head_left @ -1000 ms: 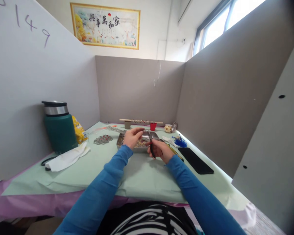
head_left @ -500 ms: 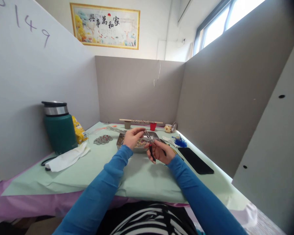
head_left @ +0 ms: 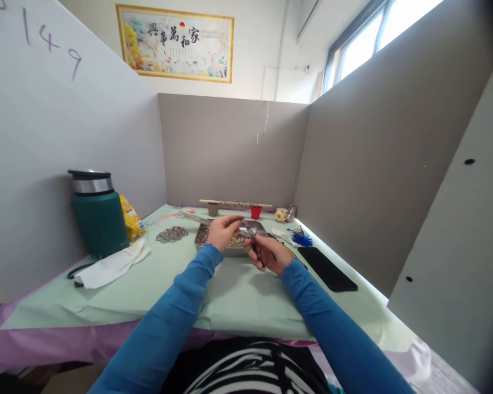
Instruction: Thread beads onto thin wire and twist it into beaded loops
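Observation:
My right hand (head_left: 268, 254) is closed round the dark handles of a pair of pliers (head_left: 256, 250), whose metal jaws point up and left. Just left of the jaws, my left hand (head_left: 224, 232) pinches with thumb and fingertips; what sits in the pinch is too small to make out. Both hands are above the near side of a metal tray (head_left: 219, 251) of small mixed beads. Thin wires (head_left: 193, 216) stick out to the left of the tray, and a tangle of beaded wire (head_left: 171, 234) lies farther left.
A green bottle (head_left: 97, 219), a yellow packet (head_left: 132, 220) and a white cloth (head_left: 114, 267) are on the left. Behind the tray, a beaded stick (head_left: 236, 203) rests across a grey cup (head_left: 213, 209) and a red cup (head_left: 256, 212). A black phone (head_left: 327, 269) and blue tinsel (head_left: 302, 237) lie right.
The pliers' handles have come together in my right hand, which has turned slightly. My left hand stays in nearly the same place.

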Action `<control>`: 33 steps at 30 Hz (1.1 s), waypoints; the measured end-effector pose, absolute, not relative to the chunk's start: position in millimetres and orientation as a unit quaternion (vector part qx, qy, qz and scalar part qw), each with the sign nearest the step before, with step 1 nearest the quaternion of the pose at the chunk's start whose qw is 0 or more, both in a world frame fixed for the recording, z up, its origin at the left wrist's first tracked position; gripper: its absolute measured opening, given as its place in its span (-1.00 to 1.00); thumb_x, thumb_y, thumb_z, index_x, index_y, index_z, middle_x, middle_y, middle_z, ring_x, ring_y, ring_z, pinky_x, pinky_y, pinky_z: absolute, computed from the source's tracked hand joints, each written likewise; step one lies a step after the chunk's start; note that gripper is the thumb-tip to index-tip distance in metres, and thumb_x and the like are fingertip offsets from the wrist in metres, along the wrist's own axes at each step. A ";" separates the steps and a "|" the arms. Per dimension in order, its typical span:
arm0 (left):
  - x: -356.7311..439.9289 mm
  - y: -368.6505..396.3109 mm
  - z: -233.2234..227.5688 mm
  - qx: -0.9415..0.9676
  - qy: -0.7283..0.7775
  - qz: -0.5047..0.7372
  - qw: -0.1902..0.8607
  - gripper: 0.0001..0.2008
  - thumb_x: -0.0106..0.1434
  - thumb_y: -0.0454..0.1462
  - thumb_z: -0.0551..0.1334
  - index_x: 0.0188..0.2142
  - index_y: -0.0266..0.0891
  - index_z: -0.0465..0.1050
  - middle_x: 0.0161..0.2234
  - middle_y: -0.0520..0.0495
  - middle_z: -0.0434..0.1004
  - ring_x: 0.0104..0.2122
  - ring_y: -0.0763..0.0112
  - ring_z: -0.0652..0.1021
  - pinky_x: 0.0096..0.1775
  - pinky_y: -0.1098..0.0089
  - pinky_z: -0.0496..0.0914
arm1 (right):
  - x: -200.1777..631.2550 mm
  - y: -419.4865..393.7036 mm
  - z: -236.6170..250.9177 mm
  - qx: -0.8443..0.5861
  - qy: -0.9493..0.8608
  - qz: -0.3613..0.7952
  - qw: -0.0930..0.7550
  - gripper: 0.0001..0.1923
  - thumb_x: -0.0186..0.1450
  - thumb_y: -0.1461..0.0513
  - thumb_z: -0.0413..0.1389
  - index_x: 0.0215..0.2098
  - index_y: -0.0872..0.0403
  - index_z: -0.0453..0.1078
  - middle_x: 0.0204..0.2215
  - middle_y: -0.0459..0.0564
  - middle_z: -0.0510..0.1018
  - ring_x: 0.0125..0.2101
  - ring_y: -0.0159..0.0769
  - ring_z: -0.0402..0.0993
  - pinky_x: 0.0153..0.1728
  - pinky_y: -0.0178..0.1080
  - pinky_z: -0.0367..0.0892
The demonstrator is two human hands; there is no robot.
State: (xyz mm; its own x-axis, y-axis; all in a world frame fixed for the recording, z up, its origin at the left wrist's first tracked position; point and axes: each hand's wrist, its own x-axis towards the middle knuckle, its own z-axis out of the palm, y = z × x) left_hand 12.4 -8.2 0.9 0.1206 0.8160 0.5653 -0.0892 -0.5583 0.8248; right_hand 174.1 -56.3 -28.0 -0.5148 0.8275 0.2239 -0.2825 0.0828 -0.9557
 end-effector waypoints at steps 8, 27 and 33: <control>12.7 -10.9 0.5 0.678 0.300 0.587 0.326 -0.77 0.08 -0.25 0.19 -0.29 -0.30 0.51 -0.43 -0.07 0.54 -0.57 0.51 0.42 -0.42 0.47 0.35 | 172.8 -58.8 -25.4 -0.243 -0.598 0.614 0.455 -0.63 0.26 0.03 -0.05 -0.24 0.16 0.35 -0.63 -0.14 0.34 -0.71 -0.48 0.23 -0.76 -0.42 0.06; 1.5 0.4 0.5 0.629 0.243 0.530 0.514 -0.78 0.02 -0.27 0.25 -0.35 -0.41 0.49 -0.63 0.03 0.36 -0.72 0.68 0.19 -0.63 0.52 0.09 | 182.9 -66.5 -9.2 -0.475 -0.788 0.173 0.352 -0.59 0.26 0.06 -0.06 -0.62 0.11 0.33 -0.77 -0.18 0.28 -0.67 -0.47 0.20 -0.54 -0.38 0.12; 0.3 3.9 -1.1 0.632 0.263 0.519 0.512 -0.82 0.04 -0.30 0.24 -0.35 -0.39 0.48 -0.64 0.03 0.37 -0.75 0.68 0.18 -0.66 0.53 0.09 | 175.0 -60.3 -6.0 -0.575 -0.772 -0.085 0.256 -0.63 0.26 0.03 -0.08 -0.42 0.02 0.48 -0.55 -0.05 0.51 -0.51 -0.32 0.36 -0.49 -0.32 0.08</control>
State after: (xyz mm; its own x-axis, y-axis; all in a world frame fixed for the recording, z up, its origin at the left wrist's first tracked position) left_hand 0.3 3.9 -1.1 0.3223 0.8642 0.3864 -0.1990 -0.3372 0.9202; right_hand 175.0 -60.3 -6.0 -0.2067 0.8450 0.4932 0.9320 0.3235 -0.1637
